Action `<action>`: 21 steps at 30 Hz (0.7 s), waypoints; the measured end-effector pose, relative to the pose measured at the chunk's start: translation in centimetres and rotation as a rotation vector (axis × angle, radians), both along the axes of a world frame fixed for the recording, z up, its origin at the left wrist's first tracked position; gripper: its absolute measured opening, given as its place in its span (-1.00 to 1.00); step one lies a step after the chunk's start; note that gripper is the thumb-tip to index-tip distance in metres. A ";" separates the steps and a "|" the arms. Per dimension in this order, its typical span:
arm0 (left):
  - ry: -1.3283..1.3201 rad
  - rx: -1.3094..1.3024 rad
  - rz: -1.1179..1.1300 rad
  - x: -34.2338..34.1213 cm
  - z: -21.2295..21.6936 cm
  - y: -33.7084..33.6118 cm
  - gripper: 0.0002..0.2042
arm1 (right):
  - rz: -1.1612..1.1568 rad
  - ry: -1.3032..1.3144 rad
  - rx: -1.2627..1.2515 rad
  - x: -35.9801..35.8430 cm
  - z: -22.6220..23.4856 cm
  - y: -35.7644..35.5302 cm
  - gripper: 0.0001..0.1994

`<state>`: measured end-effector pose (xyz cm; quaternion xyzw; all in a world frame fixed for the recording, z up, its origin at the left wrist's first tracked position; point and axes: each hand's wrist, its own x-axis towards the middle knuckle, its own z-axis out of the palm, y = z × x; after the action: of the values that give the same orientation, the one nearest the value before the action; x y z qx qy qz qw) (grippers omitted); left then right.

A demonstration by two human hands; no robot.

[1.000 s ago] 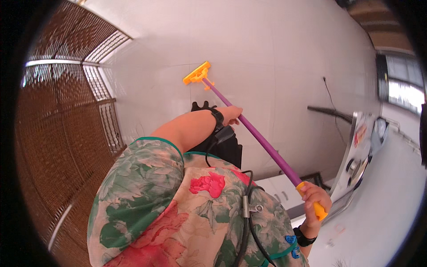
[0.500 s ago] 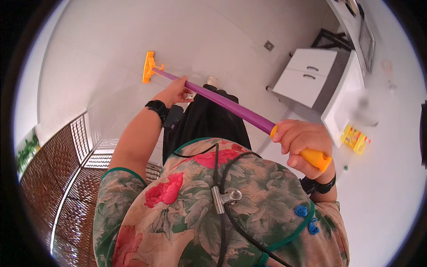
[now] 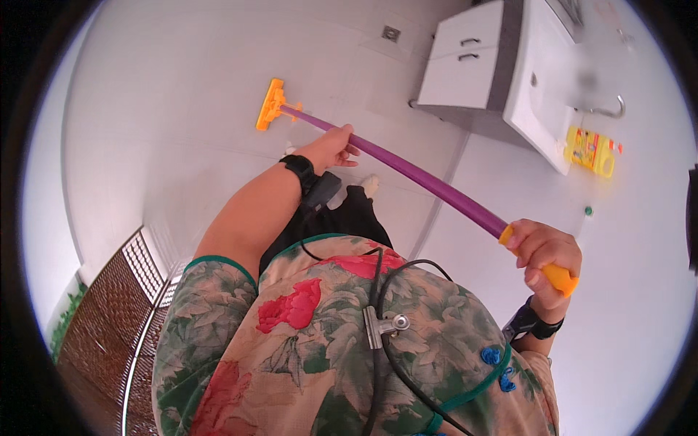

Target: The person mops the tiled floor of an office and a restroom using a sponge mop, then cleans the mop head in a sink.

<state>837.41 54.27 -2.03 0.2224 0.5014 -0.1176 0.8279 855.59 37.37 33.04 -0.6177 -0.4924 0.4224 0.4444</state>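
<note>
A mop slants across my front, with a purple pole (image 3: 422, 174) and a flat yellow-orange head (image 3: 272, 105) at its far left end. That head is at floor level, a small yellow lever beside its joint. Partway down the pole, close to the head, my left hand (image 3: 336, 147) holds it, some fingers loosely extended below. My right hand (image 3: 544, 254) is wrapped round the yellow grip (image 3: 558, 279) at the upper end, to the right. Whether the head's underside touches the floor is hidden.
A white cabinet (image 3: 459, 73) with a sink basin (image 3: 536, 91) stands at the far right. Near it is a yellow bottle (image 3: 590, 151). There is a floor drain (image 3: 391, 33) at the back. A brown woven screen (image 3: 105, 320) stands at the lower left on the pale tiled floor (image 3: 182, 109).
My body and view have turned, so the cabinet and bottle appear shifted. Both hands and the mop have moved right in view, the head tilting slightly. The grip on the mop is unchanged.
</note>
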 end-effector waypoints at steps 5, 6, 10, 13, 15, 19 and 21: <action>0.002 -0.067 -0.217 13.1 -0.2 -8.7 -0.73 | -0.204 -0.045 -0.048 8.5 0.7 -10.6 -0.75; -0.007 -0.062 -0.252 15.4 -0.3 -10.8 -0.73 | -0.238 -0.048 -0.058 10.1 0.8 -12.9 -0.75; -0.055 -0.082 -0.406 24.3 -0.7 -19.8 -0.74 | -0.446 -0.076 -0.115 15.6 1.5 -21.9 -0.74; -0.115 -0.157 -0.584 30.6 -0.9 -27.4 -0.73 | -0.565 -0.143 -0.197 17.7 3.5 -27.8 -0.74; -0.112 -0.162 -0.614 34.2 -1.3 -31.7 -0.72 | -0.547 -0.148 -0.214 21.0 3.2 -32.7 -0.73; -0.170 -0.162 -0.621 39.8 -0.8 -39.0 -0.69 | -0.664 -0.162 -0.251 24.6 3.6 -38.3 -0.75; -0.199 -0.167 -0.687 42.3 -0.9 -42.1 -0.67 | -0.755 -0.193 -0.281 25.0 4.2 -40.1 -0.75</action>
<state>879.72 12.22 -2.95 0.3197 0.3032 -0.4070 0.8001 880.57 -2.76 37.24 -0.8463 -0.2084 0.2331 0.4313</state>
